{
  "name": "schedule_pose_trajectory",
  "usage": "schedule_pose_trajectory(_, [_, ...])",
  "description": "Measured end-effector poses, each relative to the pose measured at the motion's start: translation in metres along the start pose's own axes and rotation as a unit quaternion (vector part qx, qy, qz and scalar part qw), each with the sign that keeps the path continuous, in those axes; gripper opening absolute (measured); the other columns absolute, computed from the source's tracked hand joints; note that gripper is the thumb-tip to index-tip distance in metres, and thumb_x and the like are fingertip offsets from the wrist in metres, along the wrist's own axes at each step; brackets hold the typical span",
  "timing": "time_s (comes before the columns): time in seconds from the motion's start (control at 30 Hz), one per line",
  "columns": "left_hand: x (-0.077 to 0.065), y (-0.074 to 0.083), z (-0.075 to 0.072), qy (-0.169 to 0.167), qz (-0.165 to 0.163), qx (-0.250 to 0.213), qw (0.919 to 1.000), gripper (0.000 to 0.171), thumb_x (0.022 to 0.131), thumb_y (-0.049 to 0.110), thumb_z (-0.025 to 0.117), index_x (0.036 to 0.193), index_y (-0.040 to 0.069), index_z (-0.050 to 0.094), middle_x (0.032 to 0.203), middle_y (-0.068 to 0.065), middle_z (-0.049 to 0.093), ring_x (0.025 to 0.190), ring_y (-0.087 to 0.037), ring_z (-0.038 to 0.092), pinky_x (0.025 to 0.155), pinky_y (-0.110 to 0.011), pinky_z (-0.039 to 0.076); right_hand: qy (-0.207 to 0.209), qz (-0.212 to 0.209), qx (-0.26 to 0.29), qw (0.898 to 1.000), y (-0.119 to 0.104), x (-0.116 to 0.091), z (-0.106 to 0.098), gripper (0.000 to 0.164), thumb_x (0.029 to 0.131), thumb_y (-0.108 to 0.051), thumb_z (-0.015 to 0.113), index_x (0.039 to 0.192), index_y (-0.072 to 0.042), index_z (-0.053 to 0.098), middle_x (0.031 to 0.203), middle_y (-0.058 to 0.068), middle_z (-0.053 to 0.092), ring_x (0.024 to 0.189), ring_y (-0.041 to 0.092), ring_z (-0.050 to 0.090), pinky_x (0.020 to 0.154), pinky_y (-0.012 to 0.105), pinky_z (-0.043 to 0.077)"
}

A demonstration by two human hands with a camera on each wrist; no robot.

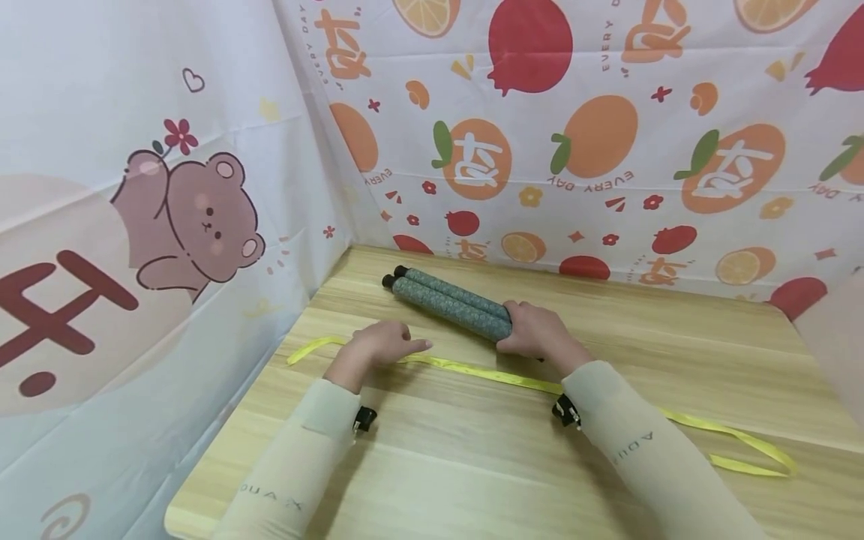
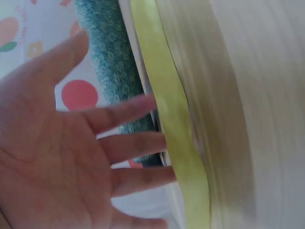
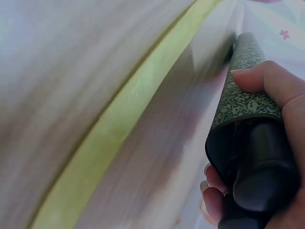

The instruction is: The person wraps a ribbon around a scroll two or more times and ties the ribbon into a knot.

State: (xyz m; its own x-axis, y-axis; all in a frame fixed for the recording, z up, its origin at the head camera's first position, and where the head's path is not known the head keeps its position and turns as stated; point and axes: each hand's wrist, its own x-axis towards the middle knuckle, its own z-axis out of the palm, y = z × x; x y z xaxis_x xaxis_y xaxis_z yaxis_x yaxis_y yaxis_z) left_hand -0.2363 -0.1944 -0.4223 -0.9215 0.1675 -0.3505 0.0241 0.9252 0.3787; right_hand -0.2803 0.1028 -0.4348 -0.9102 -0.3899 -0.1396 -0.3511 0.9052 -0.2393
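At the lower right of the head view, the yellow ribbon (image 1: 496,376) doubles back in a loose bend on the pale wood-grained worktop (image 1: 445,465); from there it runs under the right forearm and across the centre towards the left edge. Over its left part is the left hand (image 1: 385,341), fingers spread apart and nearly straight, tips at the ribbon's edge in the left wrist view; whether they press on it I cannot tell. Just beyond the ribbon, right of centre, the right hand (image 1: 538,330) grips the near end of the double roll (image 1: 448,304), its fingers and thumb wrapped around both halves.

Handling this well calls for squeezing the two halves evenly so that neither slips or unwinds, and for steadying the far end, which a grip at one end leaves free to swing. The ribbon is best kept flat and clear of the sleeve.

The double roll slants towards the upper middle of the frame: two slim parallel cylinders, blue-green with a fine pale floral pattern, tipped with rounded black knobs (image 1: 388,281). Behind it hangs a fruit-printed cloth (image 1: 533,154).
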Motion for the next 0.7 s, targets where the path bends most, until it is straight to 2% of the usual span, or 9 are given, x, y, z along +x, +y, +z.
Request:
schedule_pose_trajectory(0.1, [0.001, 0.008, 0.001, 0.03, -0.008, -0.032, 0.999, 0.081, 0.09, 0.072, 0.046, 0.132, 0.004, 0.059, 0.135, -0.013, 0.06, 0.126, -0.038, 0.054, 0.107, -0.076, 0.017, 0.01, 0.003, 0.016, 1.0, 0.0, -0.008, -0.001, 0.084, 0.076, -0.048, 0.071, 0.147, -0.012, 0.042, 0.133, 0.012, 0.058, 0.113, 0.03, 0.059, 0.093, 0.053, 0.05])
schedule_pose_trajectory(0.2, [0.002, 0.019, 0.006, 0.057, 0.006, -0.069, 0.996, 0.089, 0.089, 0.077, 0.041, 0.135, 0.003, 0.057, 0.133, -0.014, 0.061, 0.125, -0.037, 0.055, 0.108, -0.065, 0.031, 0.024, 0.008, 0.038, 0.999, 0.0, -0.016, 0.001, 0.084, 0.074, -0.05, 0.072, 0.145, -0.014, 0.044, 0.129, 0.011, 0.059, 0.109, 0.029, 0.06, 0.091, 0.052, 0.051])
schedule_pose_trajectory(0.3, [0.005, 0.03, 0.011, 0.078, 0.016, -0.123, 0.9892, 0.096, 0.087, 0.081, 0.037, 0.138, 0.002, 0.054, 0.127, -0.015, 0.064, 0.118, -0.034, 0.059, 0.101, -0.054, 0.044, 0.042, 0.008, 0.06, 0.997, -0.001, -0.023, 0.004, 0.083, 0.072, -0.052, 0.073, 0.142, -0.015, 0.046, 0.124, 0.008, 0.061, 0.104, 0.026, 0.06, 0.087, 0.049, 0.052])
schedule_pose_trajectory(0.37, [0.007, 0.036, 0.014, 0.093, 0.017, -0.174, 0.9802, 0.096, 0.086, 0.083, 0.036, 0.135, 0.002, 0.056, 0.118, -0.017, 0.066, 0.11, -0.033, 0.063, 0.096, -0.05, 0.048, 0.059, 0.008, 0.077, 0.995, -0.004, -0.028, 0.006, 0.081, 0.071, -0.052, 0.073, 0.139, -0.015, 0.049, 0.121, 0.006, 0.062, 0.101, 0.024, 0.061, 0.084, 0.048, 0.053])
schedule_pose_trajectory(0.43, [0.01, 0.041, 0.017, 0.114, 0.014, -0.235, 0.9653, 0.094, 0.086, 0.082, 0.037, 0.133, 0.002, 0.055, 0.115, -0.019, 0.066, 0.107, -0.033, 0.064, 0.095, -0.049, 0.049, 0.077, 0.006, 0.092, 0.993, -0.009, -0.034, 0.007, 0.081, 0.07, -0.052, 0.074, 0.138, -0.015, 0.05, 0.119, 0.006, 0.062, 0.1, 0.023, 0.061, 0.083, 0.047, 0.053])
schedule_pose_trajectory(0.5, [0.013, 0.045, 0.019, 0.13, 0.02, -0.315, 0.9399, 0.087, 0.089, 0.076, 0.042, 0.13, 0.0, 0.054, 0.114, -0.022, 0.066, 0.104, -0.034, 0.065, 0.095, -0.049, 0.05, 0.097, 0.004, 0.109, 0.989, -0.015, -0.04, 0.008, 0.08, 0.07, -0.051, 0.076, 0.137, -0.015, 0.051, 0.118, 0.005, 0.063, 0.1, 0.023, 0.061, 0.081, 0.047, 0.054])
schedule_pose_trajectory(0.57, [0.016, 0.051, 0.022, 0.139, 0.033, -0.407, 0.9021, 0.078, 0.093, 0.067, 0.048, 0.134, -0.001, 0.048, 0.12, -0.025, 0.063, 0.105, -0.035, 0.066, 0.095, -0.05, 0.051, 0.119, 0.0, 0.123, 0.985, -0.021, -0.047, 0.01, 0.079, 0.07, -0.051, 0.078, 0.136, -0.015, 0.052, 0.117, 0.005, 0.063, 0.099, 0.022, 0.061, 0.081, 0.046, 0.054])
schedule_pose_trajectory(0.63, [0.019, 0.057, 0.024, 0.144, 0.046, -0.501, 0.8523, 0.071, 0.097, 0.055, 0.053, 0.14, 0.001, 0.039, 0.124, -0.026, 0.06, 0.103, -0.033, 0.068, 0.094, -0.05, 0.052, 0.142, -0.005, 0.137, 0.98, -0.028, -0.054, 0.012, 0.078, 0.071, -0.049, 0.079, 0.135, -0.014, 0.053, 0.116, 0.005, 0.064, 0.099, 0.022, 0.061, 0.081, 0.046, 0.054])
schedule_pose_trajectory(0.7, [0.021, 0.064, 0.026, 0.153, 0.06, -0.591, 0.7898, 0.064, 0.098, 0.043, 0.057, 0.143, 0.004, 0.032, 0.128, -0.023, 0.056, 0.101, -0.03, 0.068, 0.091, -0.046, 0.055, 0.164, -0.012, 0.143, 0.976, -0.033, -0.062, 0.014, 0.078, 0.071, -0.048, 0.08, 0.136, -0.015, 0.053, 0.116, 0.005, 0.064, 0.099, 0.022, 0.061, 0.082, 0.045, 0.054])
